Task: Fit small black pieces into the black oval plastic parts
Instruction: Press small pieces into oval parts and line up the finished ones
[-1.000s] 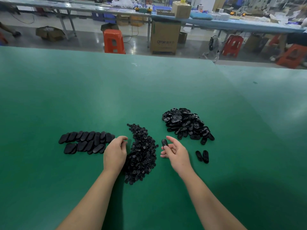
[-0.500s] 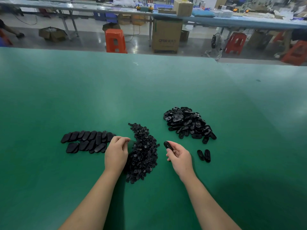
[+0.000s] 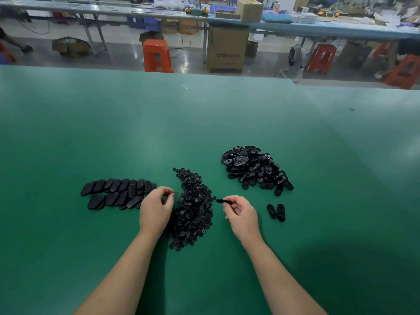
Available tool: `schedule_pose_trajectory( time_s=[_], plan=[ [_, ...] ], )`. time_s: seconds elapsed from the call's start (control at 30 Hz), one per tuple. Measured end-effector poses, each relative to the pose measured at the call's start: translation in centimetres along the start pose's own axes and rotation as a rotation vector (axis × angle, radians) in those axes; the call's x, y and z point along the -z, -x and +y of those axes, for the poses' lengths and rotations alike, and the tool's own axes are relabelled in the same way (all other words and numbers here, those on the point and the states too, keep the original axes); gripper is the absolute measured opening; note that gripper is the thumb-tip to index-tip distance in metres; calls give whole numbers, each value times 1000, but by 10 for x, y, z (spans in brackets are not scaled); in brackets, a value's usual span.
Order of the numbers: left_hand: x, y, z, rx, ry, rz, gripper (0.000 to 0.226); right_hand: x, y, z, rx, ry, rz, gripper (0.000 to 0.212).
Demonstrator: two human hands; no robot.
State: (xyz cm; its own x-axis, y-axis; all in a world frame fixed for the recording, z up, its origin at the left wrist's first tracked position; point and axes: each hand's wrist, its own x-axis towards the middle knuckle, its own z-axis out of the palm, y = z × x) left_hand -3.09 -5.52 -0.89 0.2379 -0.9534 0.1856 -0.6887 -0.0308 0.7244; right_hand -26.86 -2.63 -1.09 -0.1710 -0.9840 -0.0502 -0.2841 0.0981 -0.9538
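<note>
- The green bench carries everything, with three dark groups spread across it in front of the person.
- Far right is the loose heap of oval parts, unsorted and tumbled; from how they lie I judge these are still waiting for their inserts.
- In the middle lies the pile of small black pieces, running as a long strip toward the person, between the two forearms.
- Left of it are the laid-out ovals, set in two overlapping rows, probably the finished ones.
- Two single ovals lie side by side just right of the right hand, apart from the heap.
- The right hand has its grip closed on one oval part, pinched at the fingertips. The part's long axis points left, toward the pile and the other hand, and it sits just beside the pile's right edge.
- The left hand hovers at the pile's left edge, thumb and forefinger drawn together as if pinching a small piece; whatever is between them is too small to make out, so I cannot tell whether that grip holds anything.
- The move ahead turns on the gap across the pile: the held oval lies to the right of the left fingertips, its free end facing them, so the hands need only meet over the middle.
</note>
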Motion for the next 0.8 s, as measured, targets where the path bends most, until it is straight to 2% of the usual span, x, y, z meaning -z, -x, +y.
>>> schedule_pose_trajectory(
  time_s=[0.17,0.37,0.53,0.67,0.8],
  plan=[
    [4,0,7,72,142,6,14,-1,0,-1,5,-10,-38,24],
    [-13,17,50,73,306,-169,19,-2,-2,2,-7,9,-30,29],
    [-33,26,78,-12,187,-262,12,-2,-3,2,6,-29,-25,28],
    [-42,29,90,-143,25,-248,13,-2,-3,4,8,-10,-19,25],
    [-50,30,96,-160,-36,-239,16,-3,-4,6,16,-11,-15,24]
  ],
)
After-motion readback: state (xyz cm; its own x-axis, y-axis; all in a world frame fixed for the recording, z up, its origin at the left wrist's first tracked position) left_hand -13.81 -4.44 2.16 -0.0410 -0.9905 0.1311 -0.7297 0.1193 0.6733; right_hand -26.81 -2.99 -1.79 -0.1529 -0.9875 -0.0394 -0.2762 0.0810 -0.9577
